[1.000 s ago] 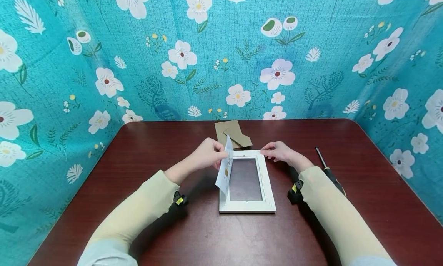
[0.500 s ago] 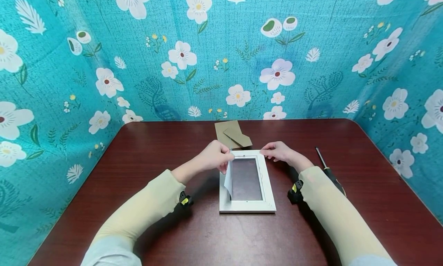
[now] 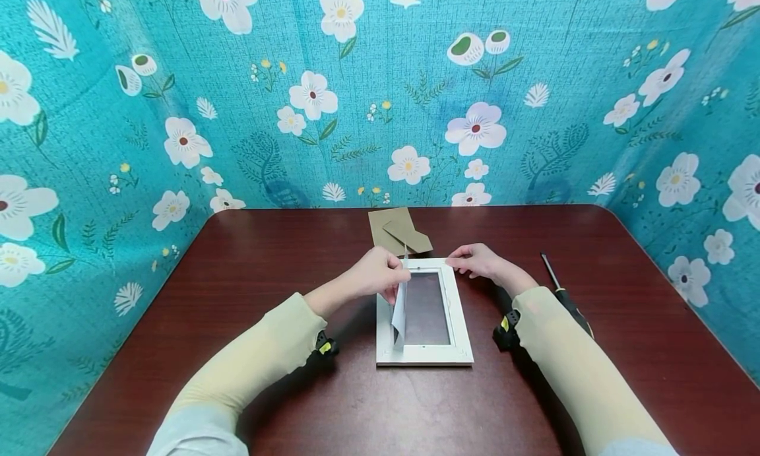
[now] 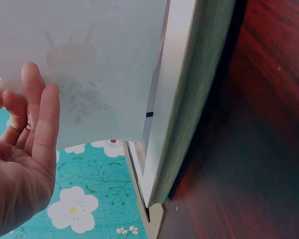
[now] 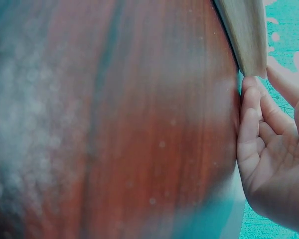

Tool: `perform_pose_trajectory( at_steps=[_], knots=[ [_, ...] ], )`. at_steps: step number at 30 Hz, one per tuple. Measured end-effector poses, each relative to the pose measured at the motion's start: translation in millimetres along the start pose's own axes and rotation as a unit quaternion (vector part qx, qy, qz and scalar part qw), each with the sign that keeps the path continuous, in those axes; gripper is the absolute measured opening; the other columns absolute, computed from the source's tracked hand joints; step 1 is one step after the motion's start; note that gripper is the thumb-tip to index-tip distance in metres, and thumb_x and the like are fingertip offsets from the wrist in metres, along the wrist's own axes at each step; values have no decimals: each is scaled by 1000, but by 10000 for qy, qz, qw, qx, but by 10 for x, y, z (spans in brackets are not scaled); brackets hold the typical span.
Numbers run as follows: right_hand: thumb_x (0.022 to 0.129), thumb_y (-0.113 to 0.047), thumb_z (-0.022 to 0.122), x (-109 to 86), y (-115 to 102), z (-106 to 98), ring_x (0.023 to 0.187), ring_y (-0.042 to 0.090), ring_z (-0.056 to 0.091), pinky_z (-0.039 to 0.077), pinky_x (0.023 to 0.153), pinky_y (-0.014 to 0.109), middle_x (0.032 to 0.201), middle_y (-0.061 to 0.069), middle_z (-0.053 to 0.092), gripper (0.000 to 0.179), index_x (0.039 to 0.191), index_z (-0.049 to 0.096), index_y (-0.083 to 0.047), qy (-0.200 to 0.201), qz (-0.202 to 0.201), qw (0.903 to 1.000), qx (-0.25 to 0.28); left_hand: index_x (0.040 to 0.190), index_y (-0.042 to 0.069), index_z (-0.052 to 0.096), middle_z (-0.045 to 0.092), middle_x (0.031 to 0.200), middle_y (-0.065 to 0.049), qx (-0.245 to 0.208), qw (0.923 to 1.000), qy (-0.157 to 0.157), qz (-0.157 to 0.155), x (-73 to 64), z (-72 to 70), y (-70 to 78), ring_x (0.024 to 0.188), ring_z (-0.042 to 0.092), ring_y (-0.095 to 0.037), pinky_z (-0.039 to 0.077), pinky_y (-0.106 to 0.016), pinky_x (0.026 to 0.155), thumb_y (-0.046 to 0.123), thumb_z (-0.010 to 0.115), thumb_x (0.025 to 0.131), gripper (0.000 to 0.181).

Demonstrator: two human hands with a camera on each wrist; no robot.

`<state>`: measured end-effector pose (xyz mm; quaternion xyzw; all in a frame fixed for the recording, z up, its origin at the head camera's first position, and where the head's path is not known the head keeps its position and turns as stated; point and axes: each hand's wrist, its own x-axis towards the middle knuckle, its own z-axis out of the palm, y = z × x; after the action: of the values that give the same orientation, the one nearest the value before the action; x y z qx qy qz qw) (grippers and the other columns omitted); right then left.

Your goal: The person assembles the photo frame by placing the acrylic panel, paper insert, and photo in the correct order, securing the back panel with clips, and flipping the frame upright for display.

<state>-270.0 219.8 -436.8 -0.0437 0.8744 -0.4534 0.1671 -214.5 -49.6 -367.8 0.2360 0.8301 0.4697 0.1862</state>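
A white picture frame (image 3: 460, 330) lies face down on the table, its inner ledge and dark pane showing. Above its left part, my left hand (image 3: 380, 274) pinches a sheet of paper (image 3: 400, 317) by its upper part. The sheet stands nearly upright, edge-on to the head view, its lower end at the opening. In the left wrist view, a faint printed picture shows through the sheet (image 4: 109, 59). My right hand (image 3: 477, 261) holds the frame's far right corner; the right wrist view has thumb and fingers on either side of that corner (image 5: 249, 40).
Brown backing board pieces (image 3: 388, 237) lie just beyond the frame's far edge. A screwdriver (image 3: 572, 307) with a dark handle rests right of the frame, alongside the right forearm. A flowered turquoise cloth (image 3: 368, 80) hangs behind the dark red table (image 3: 285, 235).
The left hand has moved right with the sheet, from the frame's left edge to over the opening. The sheet has turned from showing its print to edge-on. Right hand and frame stay put.
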Motion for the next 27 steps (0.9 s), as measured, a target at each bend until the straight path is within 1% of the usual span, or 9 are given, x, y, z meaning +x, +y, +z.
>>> perform_pose_trajectory(
  at_steps=[8,14,18,22,27],
  knots=[
    [94,-26,65,-11,-1,3,80,20,54,49,66,28,89,7,63,36,115,65,3,34,0,10000,-27,54,2,56,60,51,-8,-350,9993,-119,57,81,155,-18,42,60,-15,55,-33,50,2,53,88,34],
    [95,-26,64,-20,5,9,78,19,55,48,65,29,85,6,63,36,114,64,5,-42,-83,10000,34,53,3,57,60,50,-6,-202,9997,-72,109,123,258,-58,42,60,-14,54,-31,50,2,53,88,36],
    [96,-25,63,-13,21,6,77,19,55,49,66,29,83,5,63,36,115,64,5,-91,-108,9999,27,54,1,58,61,51,-7,-210,9998,-24,37,141,298,-103,42,60,-14,54,-31,50,1,52,89,36],
    [96,-25,64,-5,22,3,78,19,55,48,66,29,82,4,62,35,115,64,5,-78,-62,9999,52,56,-1,62,62,53,-8,-275,9996,27,-62,164,333,-132,44,62,-14,54,-31,51,2,52,90,36],
    [96,-25,63,0,11,-4,78,19,54,48,66,29,83,5,62,35,115,64,4,-75,-46,9999,53,58,-1,65,64,54,-8,-156,9995,-67,-247,193,374,-146,47,64,-15,55,-32,51,4,52,93,37]
  ],
)
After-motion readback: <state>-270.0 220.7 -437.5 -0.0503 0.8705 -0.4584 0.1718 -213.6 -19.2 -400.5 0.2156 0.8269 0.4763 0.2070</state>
